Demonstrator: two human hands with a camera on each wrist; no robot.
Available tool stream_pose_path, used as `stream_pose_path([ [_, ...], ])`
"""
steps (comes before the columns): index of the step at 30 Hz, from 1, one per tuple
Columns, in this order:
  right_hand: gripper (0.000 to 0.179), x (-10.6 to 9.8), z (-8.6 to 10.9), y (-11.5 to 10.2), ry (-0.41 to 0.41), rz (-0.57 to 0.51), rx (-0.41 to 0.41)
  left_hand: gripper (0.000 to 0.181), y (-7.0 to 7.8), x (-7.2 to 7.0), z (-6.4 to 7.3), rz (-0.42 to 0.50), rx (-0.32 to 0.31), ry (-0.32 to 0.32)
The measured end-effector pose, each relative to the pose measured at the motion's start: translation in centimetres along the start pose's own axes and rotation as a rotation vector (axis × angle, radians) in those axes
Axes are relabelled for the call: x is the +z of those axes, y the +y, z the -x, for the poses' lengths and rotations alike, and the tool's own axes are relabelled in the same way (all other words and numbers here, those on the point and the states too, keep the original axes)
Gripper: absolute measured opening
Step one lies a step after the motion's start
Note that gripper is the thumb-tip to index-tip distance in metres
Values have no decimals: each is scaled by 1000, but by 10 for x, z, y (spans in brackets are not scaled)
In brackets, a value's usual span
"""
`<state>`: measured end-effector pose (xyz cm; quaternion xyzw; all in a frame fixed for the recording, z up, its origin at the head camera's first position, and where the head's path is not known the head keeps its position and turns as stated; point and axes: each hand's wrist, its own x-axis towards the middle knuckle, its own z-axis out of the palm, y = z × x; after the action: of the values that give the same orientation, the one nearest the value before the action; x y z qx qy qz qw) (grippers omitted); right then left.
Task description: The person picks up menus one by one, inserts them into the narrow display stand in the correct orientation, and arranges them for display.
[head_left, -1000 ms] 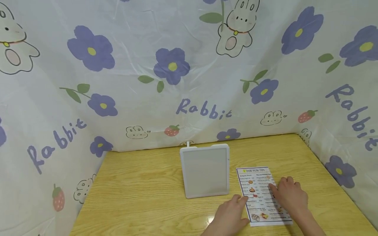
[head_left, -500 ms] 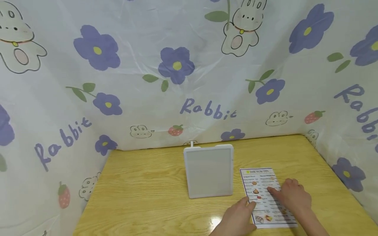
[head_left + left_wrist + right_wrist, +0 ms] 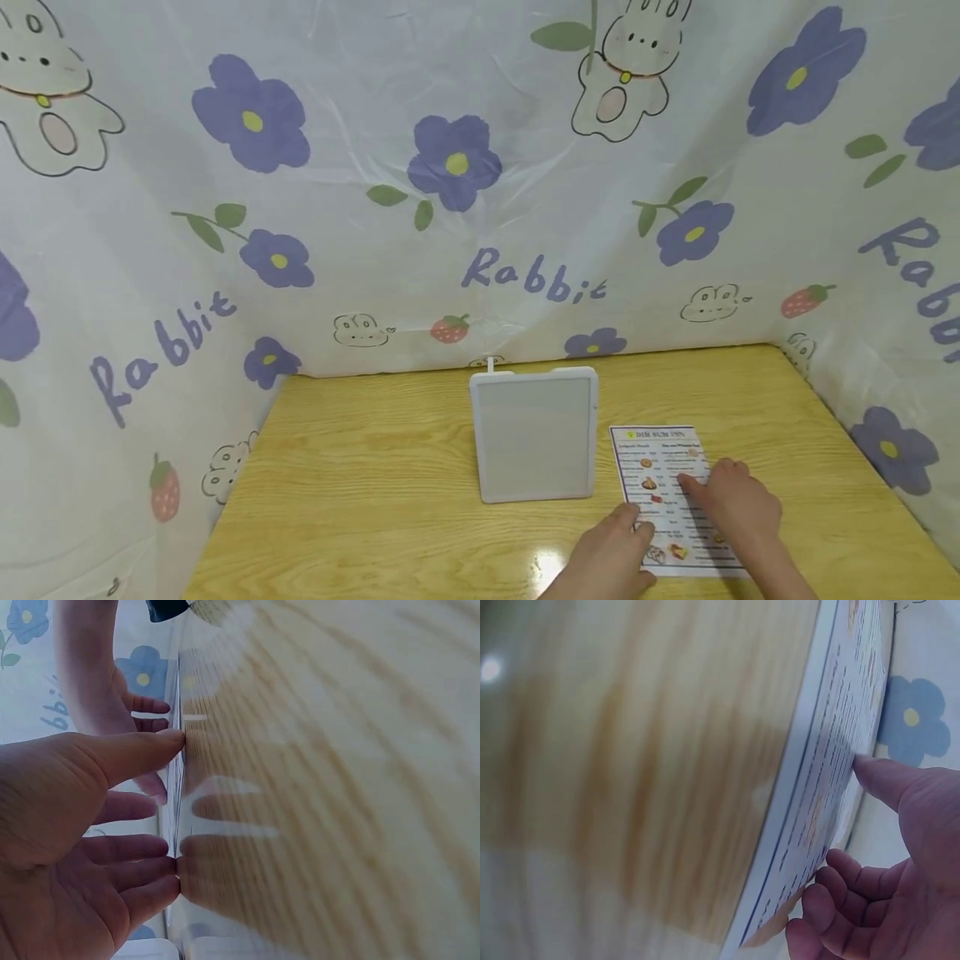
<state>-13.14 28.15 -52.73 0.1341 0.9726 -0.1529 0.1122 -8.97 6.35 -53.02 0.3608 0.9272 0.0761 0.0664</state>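
Note:
A white printed menu (image 3: 660,492) with a blue border and small food pictures lies on the wooden table, right of centre in the head view. My left hand (image 3: 609,554) is at its lower left edge, fingertips over the margin. In the left wrist view this left hand (image 3: 82,847) has its thumb and fingers stretched out, tips against the tabletop. From the other side, my right hand (image 3: 738,504) reaches over the menu. Its thumb (image 3: 885,780) touches the printed face, while the other fingers bend loosely at the right edge. Neither hand grips anything.
Left of the menu, a framed board (image 3: 536,437) with a blank grey face and white rim stands upright. The yellowish wooden table (image 3: 360,492) is enclosed by a white curtain (image 3: 360,267) printed with rabbits and purple flowers.
My left hand has come further right onto the menu's left margin. My right thumb has slid slightly further in over the print. The whole head view has shifted a little.

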Motion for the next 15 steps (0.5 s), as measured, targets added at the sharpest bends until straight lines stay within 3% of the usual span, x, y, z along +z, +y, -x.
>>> stream_pose_path([
  [6,79,1,1,-5,17,-14,2,33,-1,-1,0,-9,11,-2],
  [15,67,1,4,-7,-24,-132,-11,29,0,-3,3,-42,5,-2],
])
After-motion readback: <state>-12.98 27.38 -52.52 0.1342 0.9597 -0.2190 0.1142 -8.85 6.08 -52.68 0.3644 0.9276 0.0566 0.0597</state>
